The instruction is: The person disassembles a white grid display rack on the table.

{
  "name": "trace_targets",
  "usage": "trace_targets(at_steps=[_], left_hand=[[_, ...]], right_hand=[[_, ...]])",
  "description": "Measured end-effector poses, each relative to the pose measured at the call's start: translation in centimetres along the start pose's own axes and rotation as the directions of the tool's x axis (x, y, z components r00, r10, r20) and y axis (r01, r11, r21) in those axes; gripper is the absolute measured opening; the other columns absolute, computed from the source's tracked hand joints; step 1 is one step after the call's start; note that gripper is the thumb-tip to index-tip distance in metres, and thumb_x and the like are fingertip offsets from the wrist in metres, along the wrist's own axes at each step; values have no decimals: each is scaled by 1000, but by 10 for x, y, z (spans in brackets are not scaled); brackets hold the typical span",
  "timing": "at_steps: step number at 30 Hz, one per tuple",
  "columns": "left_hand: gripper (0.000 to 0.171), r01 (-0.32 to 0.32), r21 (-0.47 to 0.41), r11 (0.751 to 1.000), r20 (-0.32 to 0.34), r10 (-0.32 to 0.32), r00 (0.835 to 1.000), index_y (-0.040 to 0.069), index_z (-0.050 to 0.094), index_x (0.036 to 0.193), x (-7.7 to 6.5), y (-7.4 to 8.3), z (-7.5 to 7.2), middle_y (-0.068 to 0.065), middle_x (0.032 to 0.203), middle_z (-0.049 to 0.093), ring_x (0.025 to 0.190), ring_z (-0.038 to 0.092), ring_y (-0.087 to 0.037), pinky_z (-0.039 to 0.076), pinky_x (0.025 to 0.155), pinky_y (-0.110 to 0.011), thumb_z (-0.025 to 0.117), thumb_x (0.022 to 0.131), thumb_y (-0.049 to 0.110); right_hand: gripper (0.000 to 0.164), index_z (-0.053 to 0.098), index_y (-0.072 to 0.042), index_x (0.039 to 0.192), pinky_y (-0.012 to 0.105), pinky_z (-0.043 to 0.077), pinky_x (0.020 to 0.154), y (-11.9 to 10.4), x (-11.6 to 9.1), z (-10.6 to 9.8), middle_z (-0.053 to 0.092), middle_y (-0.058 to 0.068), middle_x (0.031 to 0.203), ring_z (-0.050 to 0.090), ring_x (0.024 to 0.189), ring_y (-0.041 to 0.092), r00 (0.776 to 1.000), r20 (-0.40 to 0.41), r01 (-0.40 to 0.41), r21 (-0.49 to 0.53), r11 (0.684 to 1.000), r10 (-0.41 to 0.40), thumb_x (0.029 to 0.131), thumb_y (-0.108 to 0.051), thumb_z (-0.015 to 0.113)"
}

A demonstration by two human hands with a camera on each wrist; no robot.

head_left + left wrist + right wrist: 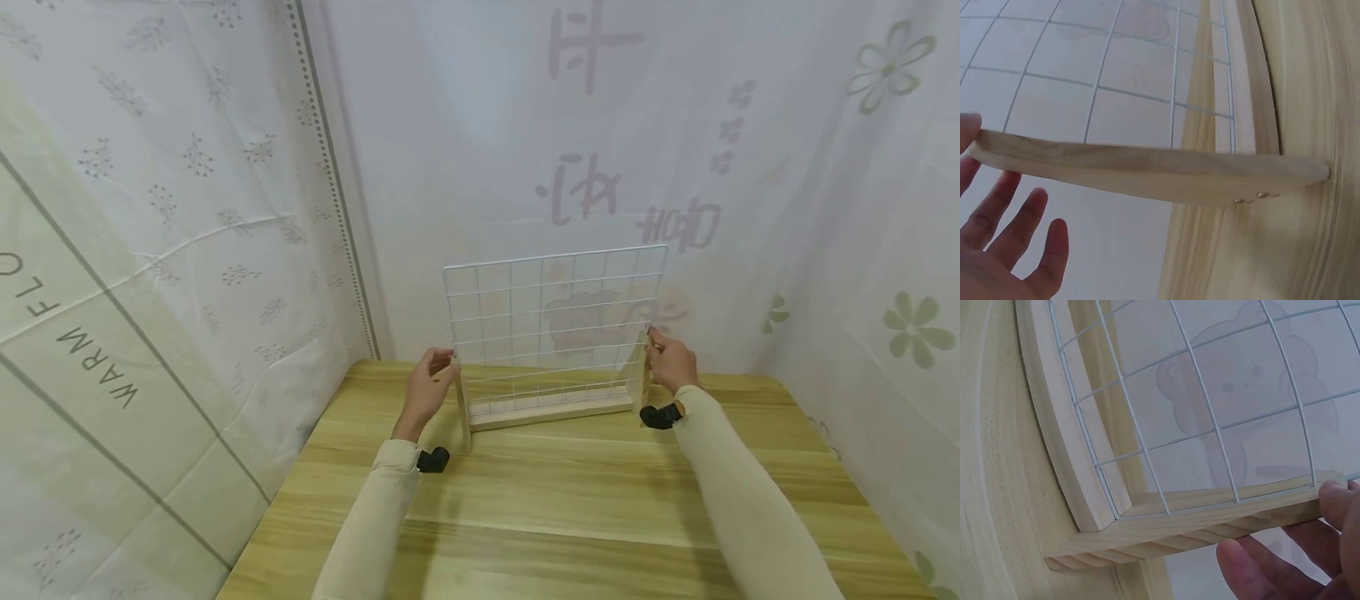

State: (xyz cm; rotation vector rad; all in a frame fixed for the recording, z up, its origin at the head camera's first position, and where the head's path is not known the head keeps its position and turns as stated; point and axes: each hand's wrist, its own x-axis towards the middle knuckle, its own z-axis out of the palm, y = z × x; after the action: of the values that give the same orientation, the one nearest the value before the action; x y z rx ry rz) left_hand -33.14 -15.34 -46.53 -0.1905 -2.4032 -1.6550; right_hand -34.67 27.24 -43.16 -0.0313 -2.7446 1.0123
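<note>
One wire rack point(540, 335) stands on the counter point(585, 500) near the middle of the frame, between the left hand point(429, 390) and right hand point(672, 363). Both hands pinch its wooden ends point(463, 408) near the top.

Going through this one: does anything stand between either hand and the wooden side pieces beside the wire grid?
Nothing visible does. The left hand pinches the upper end of the left side piece, and the right hand that of the right side piece. The wire grid spans between them.
</note>
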Motion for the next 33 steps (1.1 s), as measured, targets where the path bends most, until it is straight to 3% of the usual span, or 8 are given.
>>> trace_targets(at_steps=[4, 7, 11, 14, 17, 23, 30, 33], left_hand=[[31, -20, -12, 1000, 7, 20, 1000, 8, 60, 122, -8, -2, -5, -14, 138, 59, 129, 59, -36, 50, 106, -55, 68, 98, 26], [31, -32, -30, 999, 15, 32, 999, 6, 59, 120, -13, -2, -9, -16, 138, 59, 126, 62, -38, 52, 104, -53, 70, 96, 24], [31, -60, -52, 997, 31, 62, 998, 3, 58, 119, -20, -2, -11, -20, 134, 59, 122, 63, -41, 55, 100, -49, 70, 96, 20], [31, -77, -52, 996, 38, 79, 996, 2, 58, 118, -25, 0, -12, -20, 131, 59, 119, 65, -41, 57, 98, -48, 70, 96, 20], [31, -81, -57, 995, 35, 83, 996, 2, 58, 117, -30, 1, -12, -21, 128, 60, 117, 66, -40, 57, 96, -49, 71, 95, 18], [28, -63, -49, 997, 28, 64, 998, 4, 59, 116, -40, 0, -14, -17, 123, 62, 115, 68, -38, 59, 94, -44, 72, 94, 16], [32, -55, -41, 998, 22, 56, 998, 1, 60, 116, -45, 0, -17, -20, 121, 63, 111, 68, -39, 58, 95, -48, 75, 91, 13], [35, -56, -50, 997, 25, 57, 998, -1, 59, 117, -48, 2, -19, -22, 122, 63, 111, 67, -40, 57, 96, -52, 76, 90, 13]], right_hand=[[49, 31, -8, 156, 26, 56, 53, -3, 3, 5, 50, 33, 143, 72, 66, 31, 999, 23, -32, 19, 999, 32, 110, -22, 39], [49, 31, -10, 157, 34, 60, 58, -6, 4, 8, 44, 30, 150, 71, 78, 37, 998, 32, -52, 23, 998, 51, 110, -22, 37], [48, 34, -6, 154, 54, 56, 91, -12, 6, 10, 43, 30, 149, 66, 100, 48, 999, 9, -31, -47, 998, 31, 109, -18, 39], [47, 36, -2, 153, 59, 48, 102, -13, 9, 10, 46, 30, 145, 61, 111, 51, 1000, -7, -8, -96, 995, 7, 108, -14, 40], [47, 37, 0, 152, 57, 49, 92, -12, 12, 12, 49, 28, 144, 62, 107, 51, 1000, -15, 15, -109, 994, -16, 107, -14, 40], [47, 37, -1, 153, 47, 51, 70, -8, 19, 19, 48, 26, 146, 64, 81, 47, 1000, -1, 29, -112, 993, -29, 108, -14, 40], [47, 36, -4, 154, 48, 58, 73, -11, 22, 19, 44, 28, 148, 67, 94, 46, 999, 47, 6, -89, 996, -2, 108, -16, 39], [47, 36, -2, 153, 53, 56, 86, -15, 23, 18, 44, 29, 148, 64, 105, 48, 997, 68, 37, -120, 992, -29, 109, -15, 38]])
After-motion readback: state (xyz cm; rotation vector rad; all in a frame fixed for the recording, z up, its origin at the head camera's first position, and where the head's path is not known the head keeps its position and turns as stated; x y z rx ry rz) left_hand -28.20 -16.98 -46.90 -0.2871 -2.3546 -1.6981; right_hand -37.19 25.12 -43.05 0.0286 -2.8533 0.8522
